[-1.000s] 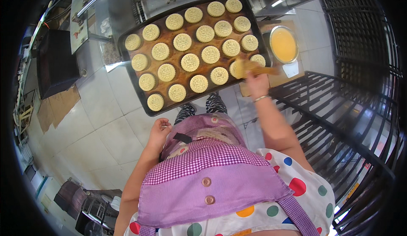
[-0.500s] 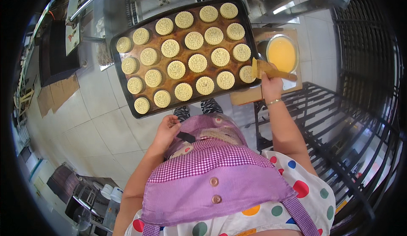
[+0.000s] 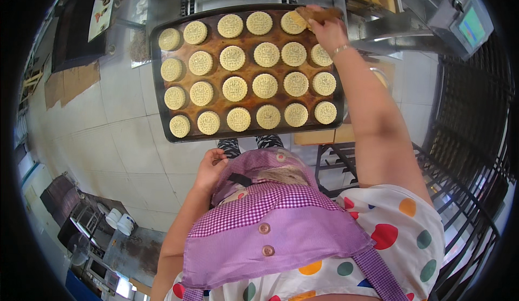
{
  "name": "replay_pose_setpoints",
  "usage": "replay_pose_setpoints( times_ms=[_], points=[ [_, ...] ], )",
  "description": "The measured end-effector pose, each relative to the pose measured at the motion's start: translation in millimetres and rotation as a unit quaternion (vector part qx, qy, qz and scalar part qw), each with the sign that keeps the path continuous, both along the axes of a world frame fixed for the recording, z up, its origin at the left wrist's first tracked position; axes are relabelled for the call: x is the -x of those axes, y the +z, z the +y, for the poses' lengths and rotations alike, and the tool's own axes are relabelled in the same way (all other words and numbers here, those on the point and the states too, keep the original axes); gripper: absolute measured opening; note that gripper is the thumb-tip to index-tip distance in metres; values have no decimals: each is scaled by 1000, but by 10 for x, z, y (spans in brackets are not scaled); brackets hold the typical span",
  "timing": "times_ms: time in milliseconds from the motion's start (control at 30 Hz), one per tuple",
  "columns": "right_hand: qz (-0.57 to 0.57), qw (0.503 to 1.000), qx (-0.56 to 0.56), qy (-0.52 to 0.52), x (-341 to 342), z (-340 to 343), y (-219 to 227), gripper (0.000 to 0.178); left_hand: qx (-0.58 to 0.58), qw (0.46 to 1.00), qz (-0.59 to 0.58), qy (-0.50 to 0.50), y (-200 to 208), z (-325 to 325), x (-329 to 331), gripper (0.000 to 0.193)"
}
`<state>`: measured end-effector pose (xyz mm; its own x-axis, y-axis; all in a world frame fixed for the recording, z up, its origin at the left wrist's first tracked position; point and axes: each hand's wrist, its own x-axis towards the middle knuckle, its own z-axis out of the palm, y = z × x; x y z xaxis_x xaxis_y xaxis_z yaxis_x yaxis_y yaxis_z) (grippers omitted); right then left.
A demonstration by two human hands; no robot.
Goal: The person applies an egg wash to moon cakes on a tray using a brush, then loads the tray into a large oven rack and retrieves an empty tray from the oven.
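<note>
A dark rectangular baking tray (image 3: 168, 133) holds rows of round, pale yellow mooncakes (image 3: 234, 88) with fluted edges and stamped tops. At its far right corner, my right hand (image 3: 327, 30) grips a pastry brush (image 3: 323, 13) with a brown handle. The pale bristles rest on a mooncake (image 3: 292, 23) in the far row, covering part of it. My left hand (image 3: 212, 167) hangs in front of the apron, below the tray's near edge, with its fingers loosely curled and nothing visible in them.
Right of the tray, my forearm mostly hides a round metal bowl (image 3: 380, 76). A black metal rack (image 3: 338, 163) stands at the near right. Beyond the tray is metal machinery (image 3: 238, 1), with a screen unit (image 3: 469, 28) at the far right. Pale floor tiles (image 3: 121, 144) lie to the left.
My right hand has moved the brush from the tray's near right corner to its far right corner. The forearm now covers the bowl of yellow liquid. My left hand has barely moved.
</note>
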<state>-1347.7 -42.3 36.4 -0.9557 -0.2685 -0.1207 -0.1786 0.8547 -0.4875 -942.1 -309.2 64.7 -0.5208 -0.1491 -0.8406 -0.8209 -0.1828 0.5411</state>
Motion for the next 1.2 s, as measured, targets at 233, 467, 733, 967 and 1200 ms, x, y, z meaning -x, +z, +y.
replay_pose_setpoints(
  times_ms=[233, 467, 733, 967, 1200],
  points=[
    [-150, 934, 128, 297, -2068, -97, 306, 41, -33, 998, 13, 49, -126, -49, -143, 35],
    [-22, 981, -120, 152, -128, -670, -287, 28, -32, 997, 22, 69, -39, -134, -107, 31],
    [-129, 942, 45, 305, -1715, -1033, 264, 23, -26, 993, 15, 114, -26, -315, -319, 28],
    [-105, 970, -15, 218, -787, -1528, 73, 34, -47, 982, 27, 180, -29, -501, -387, 29],
    [8, 890, -231, 393, -910, -1794, 11, 38, -37, 985, 30, 167, 12, -663, -567, 30]
  ],
)
